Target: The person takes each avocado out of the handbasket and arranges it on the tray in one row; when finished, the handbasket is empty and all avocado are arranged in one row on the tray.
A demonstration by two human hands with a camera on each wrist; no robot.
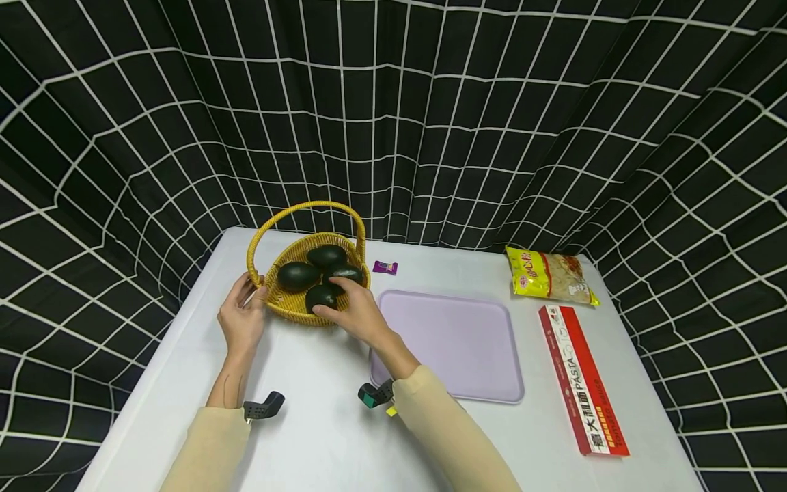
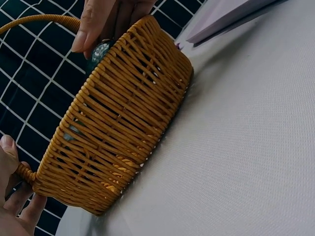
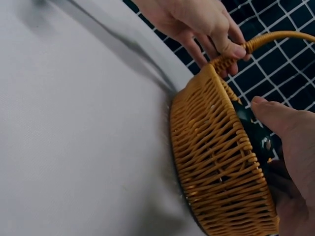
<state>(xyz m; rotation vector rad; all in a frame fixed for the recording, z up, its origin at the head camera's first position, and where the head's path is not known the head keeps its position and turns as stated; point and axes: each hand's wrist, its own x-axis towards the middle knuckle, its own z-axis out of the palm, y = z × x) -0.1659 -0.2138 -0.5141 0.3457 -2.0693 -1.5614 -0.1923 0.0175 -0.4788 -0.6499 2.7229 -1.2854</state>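
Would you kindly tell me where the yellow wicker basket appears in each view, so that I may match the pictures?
Head: the wicker basket is left of centre.
Left wrist: it slants across the left and middle.
Right wrist: it is right of centre, running to the bottom edge.
Shared landmark: the left hand holding the base of the basket's handle.

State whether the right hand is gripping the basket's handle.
No: the right hand touches a dark fruit in the basket, while the left hand holds the handle.
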